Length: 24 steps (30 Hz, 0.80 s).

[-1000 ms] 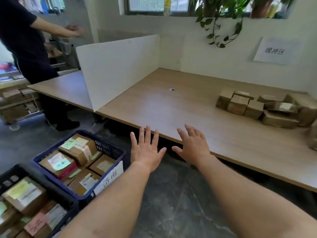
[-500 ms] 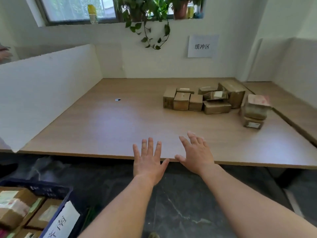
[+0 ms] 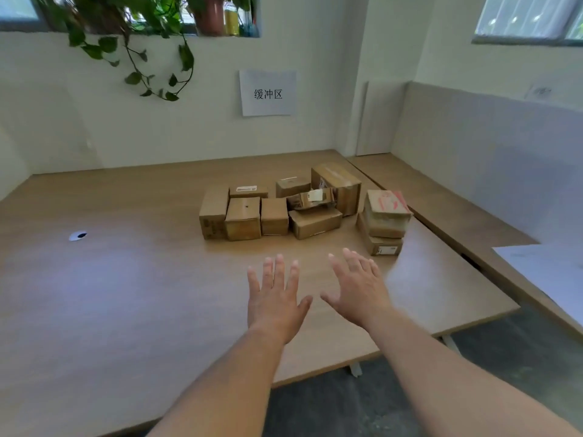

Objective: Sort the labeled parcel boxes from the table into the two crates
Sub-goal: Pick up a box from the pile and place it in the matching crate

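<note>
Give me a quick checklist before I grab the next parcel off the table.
1. Left hand free: ok, open and holding nothing.
2. Right hand free: ok, open and holding nothing.
3. Parcels left to sort: ok, a cluster of cardboard boxes sits on the table ahead.
4. Path to boxes: ok, bare tabletop lies between the hands and the cluster.
5. Labels readable: cannot tell, too blurred from here.
6. Two-box stack at the right steady: cannot tell, the top box looks slightly askew.
7. Crates in view: not ok, neither shows.
</note>
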{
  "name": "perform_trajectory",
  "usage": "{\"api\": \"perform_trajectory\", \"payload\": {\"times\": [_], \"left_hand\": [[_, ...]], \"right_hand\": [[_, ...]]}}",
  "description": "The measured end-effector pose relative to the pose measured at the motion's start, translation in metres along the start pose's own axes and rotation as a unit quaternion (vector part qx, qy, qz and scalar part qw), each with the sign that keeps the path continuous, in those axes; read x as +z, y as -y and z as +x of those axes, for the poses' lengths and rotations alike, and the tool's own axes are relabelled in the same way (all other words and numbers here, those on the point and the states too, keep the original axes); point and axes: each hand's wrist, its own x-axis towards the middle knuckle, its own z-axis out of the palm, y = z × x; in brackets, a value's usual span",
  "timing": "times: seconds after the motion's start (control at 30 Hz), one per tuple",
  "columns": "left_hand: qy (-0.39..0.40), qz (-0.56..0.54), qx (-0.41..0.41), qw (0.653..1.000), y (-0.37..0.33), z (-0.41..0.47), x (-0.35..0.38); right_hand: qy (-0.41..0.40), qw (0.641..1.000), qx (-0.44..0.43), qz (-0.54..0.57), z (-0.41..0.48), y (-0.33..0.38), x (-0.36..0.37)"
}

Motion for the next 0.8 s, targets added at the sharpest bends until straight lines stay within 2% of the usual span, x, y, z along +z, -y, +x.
{"api": "perform_trajectory", "payload": {"times": [0.33,0.53,0.8], "left_hand": [[0.003,-0.009,0.051,0.999,0.004,0.128,0.021],[0.01,-0.021,0.102,0.995,-0.035,0.168,0.028],[0.001,-0.022,0.118,0.993,-0.098,0.228,0.006]], "right_hand": [[0.035,0.997,0.067,-0.016,0.092,-0.027,0.023],[0.048,0.991,0.121,-0.02,0.109,-0.079,0.026],[0.025,0.991,0.134,-0.014,0.144,-0.159,0.011]]}}
